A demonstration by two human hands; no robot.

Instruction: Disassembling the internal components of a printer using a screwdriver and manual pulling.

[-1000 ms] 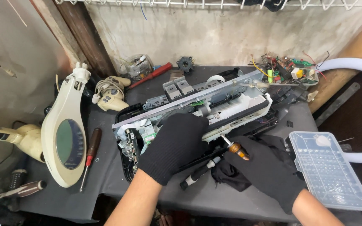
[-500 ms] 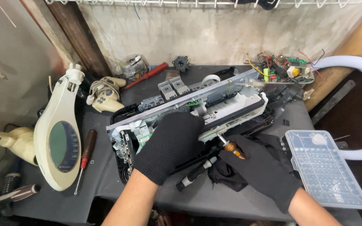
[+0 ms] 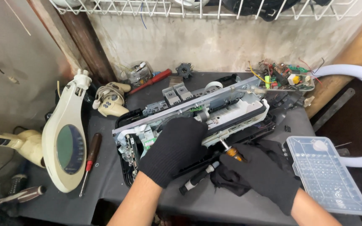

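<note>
Hands [image 3: 174, 150] unmoved on opened printer [image 3: 197, 113]

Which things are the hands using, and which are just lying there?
In use: left hand on the grey opened printer; right hand holding the orange-handled screwdriver.
Lying about: red-handled screwdriver, cream magnifier lamp, clear plastic box, cream gamepad.

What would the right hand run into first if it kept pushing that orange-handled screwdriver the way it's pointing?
The right hand aims the screwdriver up and to the left. Its tip already seems to sit at the white frame of the opened printer, just beside the left hand, so it would probably meet the printer first. Depth is uncertain.
</note>
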